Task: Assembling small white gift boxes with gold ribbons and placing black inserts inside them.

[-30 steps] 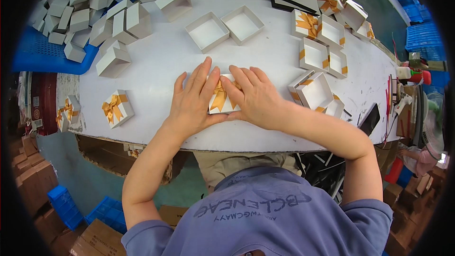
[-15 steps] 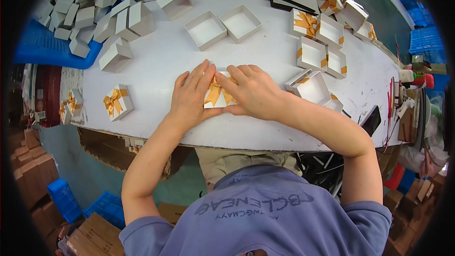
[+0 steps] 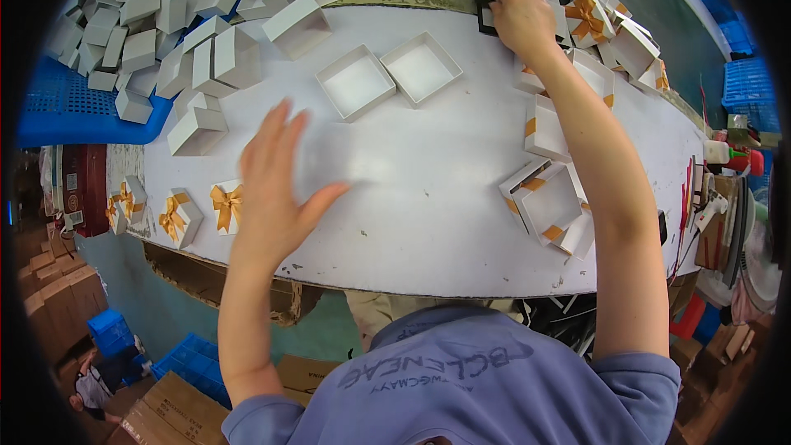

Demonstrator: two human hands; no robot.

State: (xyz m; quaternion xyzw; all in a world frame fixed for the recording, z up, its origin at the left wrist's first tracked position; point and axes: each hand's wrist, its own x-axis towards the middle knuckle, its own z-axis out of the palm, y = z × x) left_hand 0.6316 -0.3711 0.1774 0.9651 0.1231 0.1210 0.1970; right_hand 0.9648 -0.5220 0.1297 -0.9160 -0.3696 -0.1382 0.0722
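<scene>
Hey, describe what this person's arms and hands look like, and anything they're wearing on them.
Both hands are bare: the left hand and the right hand wear no gloves, and I see no rings or watch. The forearms are uncovered up past the elbows. A blue-grey short-sleeved shirt with darker lettering covers the shoulders.

The work table [image 3: 428, 198] has a smooth, matt white top, scuffed and chipped along its near edge. The open box trays [image 3: 387, 78] and the heaped small boxes [image 3: 148, 41] look like matt white card. The closed gift boxes [image 3: 202, 210] are the same card, tied with satiny gold ribbon bows that catch a slight sheen. The crates [image 3: 66, 115] are blue moulded plastic with a perforated lattice. The cartons [image 3: 177, 408] below are rough brown corrugated cardboard. The person's top [image 3: 461, 387] is soft, matt blue-grey cloth.
</scene>
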